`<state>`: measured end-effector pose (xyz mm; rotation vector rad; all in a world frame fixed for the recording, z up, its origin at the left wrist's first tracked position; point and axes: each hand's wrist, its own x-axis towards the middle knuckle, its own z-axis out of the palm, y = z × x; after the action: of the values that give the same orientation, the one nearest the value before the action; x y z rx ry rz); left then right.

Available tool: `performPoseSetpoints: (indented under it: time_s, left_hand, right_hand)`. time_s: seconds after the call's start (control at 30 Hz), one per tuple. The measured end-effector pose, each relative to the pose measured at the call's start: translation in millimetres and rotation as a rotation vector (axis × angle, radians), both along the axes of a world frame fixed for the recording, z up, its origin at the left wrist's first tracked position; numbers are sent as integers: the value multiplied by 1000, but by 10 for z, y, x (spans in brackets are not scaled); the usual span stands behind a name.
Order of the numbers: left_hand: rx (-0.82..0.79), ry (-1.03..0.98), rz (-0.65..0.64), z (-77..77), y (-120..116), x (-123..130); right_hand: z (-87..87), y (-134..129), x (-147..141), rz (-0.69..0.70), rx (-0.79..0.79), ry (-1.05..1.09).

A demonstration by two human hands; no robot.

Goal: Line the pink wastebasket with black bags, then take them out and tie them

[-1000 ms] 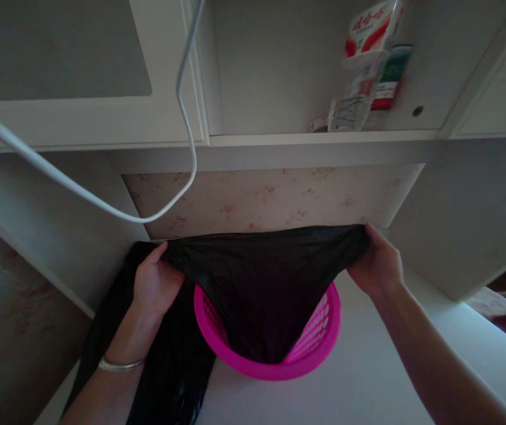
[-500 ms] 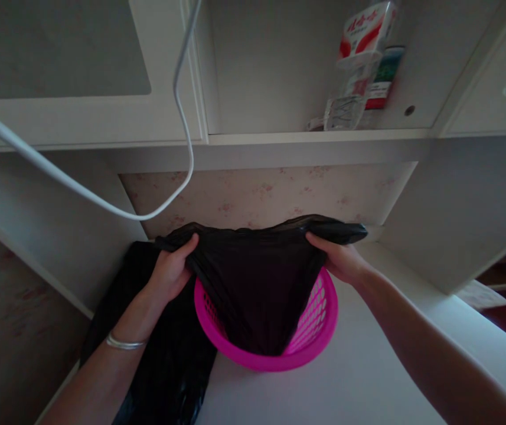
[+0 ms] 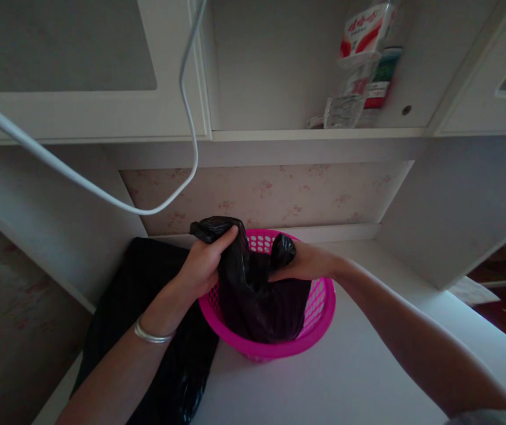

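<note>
Black plastic bag is pinched in the left hand and bunched in the right hand, both closed, sagging inside the pink basket; white tabletop spreads rightward to the side panel.

Two hands show, one left hand and one right hand, with one bracelet. There is one pink basket, one black bag inside it, and one separate-looking heap of black plastic. One white cable, one worktop, one open shelf, one clear bottle, one green-and-red container and two cabinet doors complete the count.
</note>
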<state>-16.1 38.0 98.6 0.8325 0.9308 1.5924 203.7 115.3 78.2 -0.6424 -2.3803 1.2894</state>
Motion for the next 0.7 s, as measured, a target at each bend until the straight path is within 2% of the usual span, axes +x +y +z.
performPoseSetpoints:
  time_s: [0.1, 0.17, 0.23, 0.37, 0.43, 0.5, 0.6, 0.7]
  left_hand:
    - [-52, -25, -52, -8, -25, 78]
    - [-15, 22, -53, -9, -34, 117]
    - [53, 127, 4, 2, -37, 159]
    - [253, 501, 173, 76, -22, 219]
    - [355, 614, 219, 108, -5, 186]
    - [393, 633, 225, 92, 9, 84]
    - [342, 552, 148, -90, -16, -166]
    - [375, 468, 105, -441, -143, -415]
  right_hand:
    - [11, -4, -71, -71, 123, 103]
    - [51, -28, -108, -70, 144, 186]
    - [97, -70, -152, -1, 158, 231]
    - [112, -157, -265, 141, 200, 197]
    - [76, -178, -298, 121, 208, 172]
    - [26, -177, -296, 57, 231, 173]
    - [-58, -137, -254, -23, 284, 195]
    - [-127, -77, -229, -67, 308, 225]
